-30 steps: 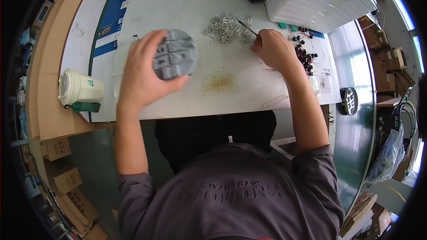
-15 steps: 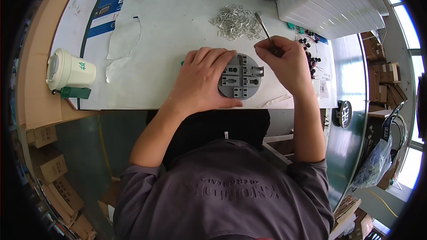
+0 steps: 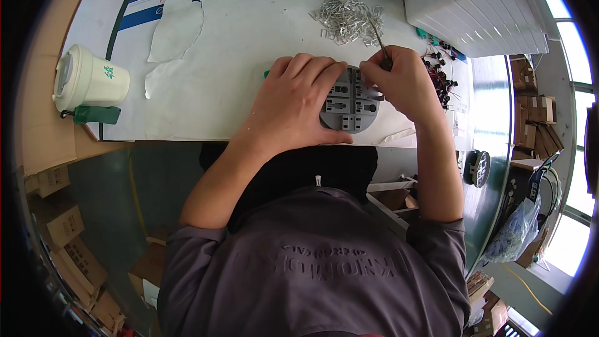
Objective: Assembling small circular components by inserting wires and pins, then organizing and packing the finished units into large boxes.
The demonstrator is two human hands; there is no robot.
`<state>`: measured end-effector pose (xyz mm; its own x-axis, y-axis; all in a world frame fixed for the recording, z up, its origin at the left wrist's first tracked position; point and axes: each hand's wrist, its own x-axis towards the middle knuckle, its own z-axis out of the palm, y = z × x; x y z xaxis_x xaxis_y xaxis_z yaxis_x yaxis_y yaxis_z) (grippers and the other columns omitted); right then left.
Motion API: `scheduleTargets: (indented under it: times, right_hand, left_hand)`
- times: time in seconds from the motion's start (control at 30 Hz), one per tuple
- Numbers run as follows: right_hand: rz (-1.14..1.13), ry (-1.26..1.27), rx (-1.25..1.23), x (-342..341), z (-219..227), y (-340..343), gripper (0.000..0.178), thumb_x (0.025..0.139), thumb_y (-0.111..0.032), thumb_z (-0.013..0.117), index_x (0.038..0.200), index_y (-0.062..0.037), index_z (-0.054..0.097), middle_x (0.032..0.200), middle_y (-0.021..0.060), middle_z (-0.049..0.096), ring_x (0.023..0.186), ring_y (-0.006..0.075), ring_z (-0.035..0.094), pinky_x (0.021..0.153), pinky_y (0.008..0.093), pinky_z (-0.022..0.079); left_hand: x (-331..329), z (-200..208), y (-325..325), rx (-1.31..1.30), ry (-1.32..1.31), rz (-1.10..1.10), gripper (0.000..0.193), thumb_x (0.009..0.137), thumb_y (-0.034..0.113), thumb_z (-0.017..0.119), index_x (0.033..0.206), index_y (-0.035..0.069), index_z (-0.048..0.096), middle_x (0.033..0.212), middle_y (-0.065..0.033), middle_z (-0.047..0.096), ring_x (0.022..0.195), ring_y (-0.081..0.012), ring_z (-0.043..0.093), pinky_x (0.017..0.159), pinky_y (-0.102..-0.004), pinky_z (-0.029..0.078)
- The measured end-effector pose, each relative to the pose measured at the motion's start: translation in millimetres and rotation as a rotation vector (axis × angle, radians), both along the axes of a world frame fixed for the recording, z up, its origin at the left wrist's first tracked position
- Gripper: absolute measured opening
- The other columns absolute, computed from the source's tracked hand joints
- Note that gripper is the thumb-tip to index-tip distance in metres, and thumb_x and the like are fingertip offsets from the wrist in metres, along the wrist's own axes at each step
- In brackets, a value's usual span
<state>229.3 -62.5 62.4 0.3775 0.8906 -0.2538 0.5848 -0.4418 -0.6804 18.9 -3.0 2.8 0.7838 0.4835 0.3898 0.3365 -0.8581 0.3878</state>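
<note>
My left hand (image 3: pixel 288 103) is wrapped around the left side of a round grey plastic base (image 3: pixel 354 123), its thumb along the near rim and fingers over the far rim. Raised blocks and slots cover the base's top. My right hand (image 3: pixel 402 81) is closed on a slim metal tool (image 3: pixel 377 30), whose shaft points up and away from the fingers. Those fingertips are at the base's right edge and hide part of it. Beyond both hands lies a pile of small shiny metal clips (image 3: pixel 345 20).
A white lidded cup (image 3: pixel 93 78) and a green-handled object (image 3: pixel 97 115) stand at the left. Stacked white trays (image 3: pixel 468 6) rise at the far right, with small black wired parts (image 3: pixel 442 78) beside them. Another round part (image 3: pixel 480 169) lies on the right-hand surface.
My right hand has come down to the base's right edge, where an upright grey tab stood in view before. The whole view has shifted slightly; my left hand keeps its hold.
</note>
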Motion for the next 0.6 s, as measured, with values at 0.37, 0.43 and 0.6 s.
scheduleTargets:
  times: [0.37,0.43,0.6]
  right_hand:
    - [0.064,-0.267,-0.047,-9.2,6.0,4.4,0.030,0.092,-0.024,0.075,0.082,0.0042,0.070,0.065,0.0066,0.064,0.056,0.0142,0.052,0.055,0.0298,0.046]
    - [0.036,-0.272,-0.028,-10.6,3.0,3.8,0.032,0.092,-0.025,0.074,0.081,0.0044,0.070,0.064,0.0071,0.063,0.056,0.0153,0.051,0.055,0.0310,0.046]
    - [0.027,-0.321,-0.003,-17.7,-0.3,2.8,0.035,0.093,-0.027,0.076,0.081,0.0049,0.070,0.064,0.0080,0.062,0.056,0.0169,0.052,0.056,0.0324,0.047]
  left_hand:
    - [-0.1,-1.6,-0.8,0.011,-0.024,0.008,0.095,0.067,0.063,0.090,0.138,0.006,0.061,0.132,-0.0044,0.063,0.118,-0.0229,0.055,0.105,-0.0388,0.041]
    - [0.0,-1.9,-1.1,0.014,-0.030,0.013,0.095,0.068,0.063,0.090,0.138,0.006,0.061,0.132,-0.0043,0.064,0.117,-0.0228,0.055,0.105,-0.0388,0.041]
    - [-0.3,-1.9,-1.0,0.011,-0.032,0.011,0.094,0.068,0.062,0.090,0.138,0.006,0.061,0.130,-0.0040,0.064,0.116,-0.0226,0.055,0.104,-0.0387,0.041]
